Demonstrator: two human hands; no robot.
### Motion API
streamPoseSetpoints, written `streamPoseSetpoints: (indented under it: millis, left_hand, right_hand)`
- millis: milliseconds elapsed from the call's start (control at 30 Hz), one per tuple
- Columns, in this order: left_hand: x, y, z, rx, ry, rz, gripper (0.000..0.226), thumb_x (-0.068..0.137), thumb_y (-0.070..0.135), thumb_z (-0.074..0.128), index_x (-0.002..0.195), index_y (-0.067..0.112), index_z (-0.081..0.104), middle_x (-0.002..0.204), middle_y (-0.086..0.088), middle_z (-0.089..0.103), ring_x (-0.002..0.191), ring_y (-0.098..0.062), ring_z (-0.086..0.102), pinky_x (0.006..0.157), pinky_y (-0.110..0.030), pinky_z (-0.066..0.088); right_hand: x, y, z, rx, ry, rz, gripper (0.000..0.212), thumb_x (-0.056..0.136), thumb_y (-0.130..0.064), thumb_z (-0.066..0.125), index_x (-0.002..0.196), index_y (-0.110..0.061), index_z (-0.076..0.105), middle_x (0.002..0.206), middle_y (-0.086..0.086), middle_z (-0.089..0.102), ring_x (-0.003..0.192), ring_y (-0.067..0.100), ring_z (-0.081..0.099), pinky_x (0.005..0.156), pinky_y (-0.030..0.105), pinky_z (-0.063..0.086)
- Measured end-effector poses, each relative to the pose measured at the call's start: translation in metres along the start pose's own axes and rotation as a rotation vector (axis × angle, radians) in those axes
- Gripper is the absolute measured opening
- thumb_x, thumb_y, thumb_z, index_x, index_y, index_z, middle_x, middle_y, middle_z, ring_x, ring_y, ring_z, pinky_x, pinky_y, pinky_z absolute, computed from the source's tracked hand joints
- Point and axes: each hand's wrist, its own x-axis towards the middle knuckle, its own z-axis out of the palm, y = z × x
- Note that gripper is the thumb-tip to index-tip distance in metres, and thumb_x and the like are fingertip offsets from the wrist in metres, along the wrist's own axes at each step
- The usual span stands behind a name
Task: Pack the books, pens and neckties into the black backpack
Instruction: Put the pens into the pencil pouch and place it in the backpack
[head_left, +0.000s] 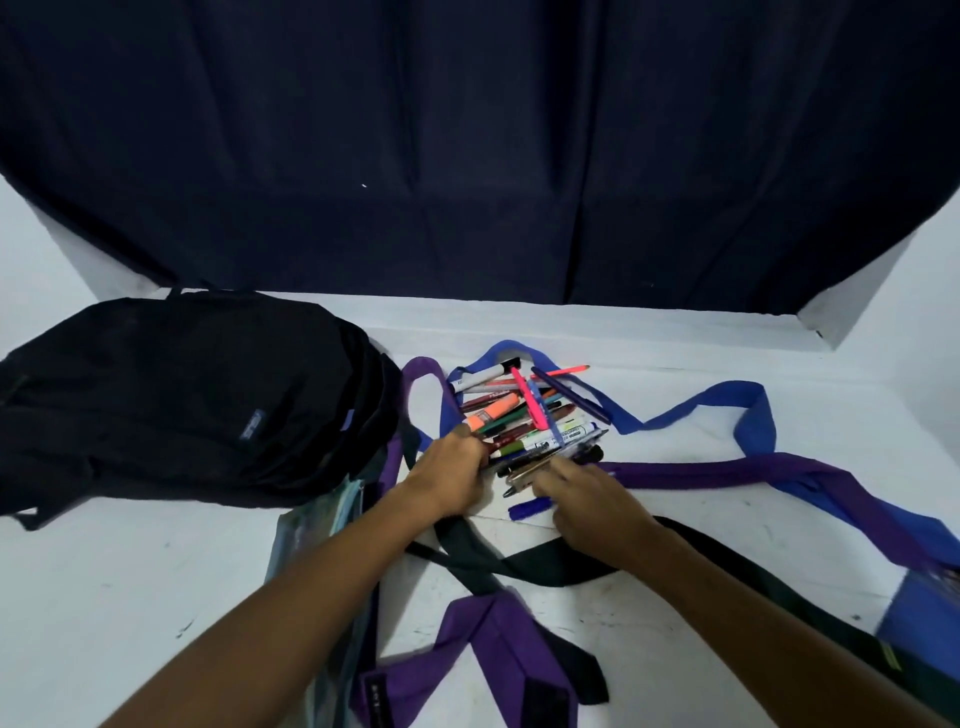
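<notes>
White table (675, 343) w/ dark curtain (467, 145) behind, pale walls either side. My left hand (452, 480) & right hand (592, 501) curl round the near ends of the pen pile (524, 415) at center. Black backpack (182, 400) lies at 9 o'clock; purple necktie (727, 470) at 3, blue necktie (748, 415) at 2.

White table (649, 332) w/ backpack (182, 395), pens (524, 415), neckties (727, 470), books (311, 545).

Even, soft overhead light with faint shadows. Wide-angle lens bends the edges. Near forearms and lower corners blur.
</notes>
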Motion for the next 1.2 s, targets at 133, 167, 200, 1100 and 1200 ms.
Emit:
streamPoseSetpoints:
  millis: [133, 167, 200, 1100, 1200]
  left_hand:
    - [-0.002, -0.008, -0.017, -0.179, 0.090, -0.129, 0.014, 0.090, 0.013, 0.053, 0.098, 0.005, 0.061, 0.107, -0.020, 0.065, 0.099, -0.037, 0.060, 0.078, -0.036, 0.047]
    - [-0.001, -0.009, -0.020, -0.242, 0.102, -0.155, 0.009, 0.091, 0.012, 0.051, 0.093, 0.006, 0.058, 0.104, -0.021, 0.065, 0.097, -0.038, 0.060, 0.074, -0.034, 0.045]
    - [0.001, -0.008, -0.022, -0.298, 0.109, -0.177, 0.008, 0.092, 0.012, 0.050, 0.087, 0.009, 0.054, 0.099, -0.020, 0.065, 0.093, -0.036, 0.059, 0.070, -0.032, 0.041]
    - [0.029, 0.009, -0.035, -1.159, 0.423, -0.241, 0.012, 0.093, 0.009, 0.062, 0.082, 0.008, 0.067, 0.085, -0.011, 0.074, 0.087, -0.023, 0.071, 0.080, -0.037, 0.057]
    - [0.024, 0.017, -0.052, -1.320, 0.387, -0.202, 0.016, 0.100, 0.008, 0.049, 0.086, 0.006, 0.058, 0.075, -0.009, 0.070, 0.069, -0.015, 0.070, 0.064, -0.026, 0.055]
  right_hand:
    - [-0.008, 0.026, -0.012, 0.019, 0.117, 0.030, 0.024, 0.092, -0.016, 0.055, 0.115, -0.015, 0.058, 0.119, 0.001, 0.054, 0.099, 0.012, 0.052, 0.079, 0.021, 0.039]
    - [-0.007, 0.031, -0.012, 0.003, 0.145, 0.028, 0.023, 0.089, -0.017, 0.061, 0.112, -0.015, 0.061, 0.115, 0.002, 0.058, 0.097, 0.014, 0.057, 0.077, 0.022, 0.043]
    - [-0.004, 0.035, -0.010, -0.013, 0.163, 0.020, 0.024, 0.084, -0.016, 0.067, 0.109, -0.014, 0.065, 0.110, 0.004, 0.062, 0.093, 0.017, 0.061, 0.074, 0.025, 0.049]
    - [0.004, 0.052, -0.038, 0.532, 0.553, 0.247, 0.014, 0.093, -0.006, 0.045, 0.101, -0.008, 0.057, 0.070, 0.001, 0.053, 0.061, 0.013, 0.049, 0.054, 0.026, 0.038]
    - [0.011, 0.035, -0.057, 0.901, 0.513, 0.355, 0.010, 0.100, -0.009, 0.041, 0.099, -0.015, 0.050, 0.066, 0.007, 0.052, 0.056, 0.013, 0.046, 0.052, 0.029, 0.042]
